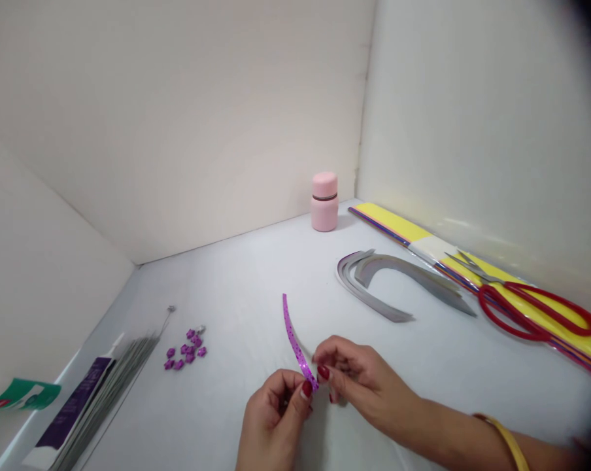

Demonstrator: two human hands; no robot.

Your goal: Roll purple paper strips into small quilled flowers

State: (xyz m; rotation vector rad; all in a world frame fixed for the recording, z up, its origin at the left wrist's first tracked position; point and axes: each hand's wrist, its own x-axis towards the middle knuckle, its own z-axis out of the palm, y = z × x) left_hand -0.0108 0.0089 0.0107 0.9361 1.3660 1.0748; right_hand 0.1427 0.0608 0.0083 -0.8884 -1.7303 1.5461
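A shiny purple paper strip point(295, 343) with dark spots curves upward from between my hands, its lower end at my fingertips. My left hand point(278, 415) pinches that lower end between thumb and index finger. Close on the right, my right hand point(352, 376) has its thumb and fingers drawn together at the same end of the strip, and its grip there is partly hidden. Several small purple folded stars point(190, 350) lie in a loose group on the left, with a small silvery piece point(201, 330) beside them.
On the left lie a bundle of grey wires point(114, 386) and a purple-and-white glue tube point(80, 412). A pink flask point(324, 203) stands at the back. Curved grey-backed strips point(374, 297) lie right of centre. Red-handled scissors point(516, 314) rest on yellow packaged sheets point(398, 222) along the right wall.
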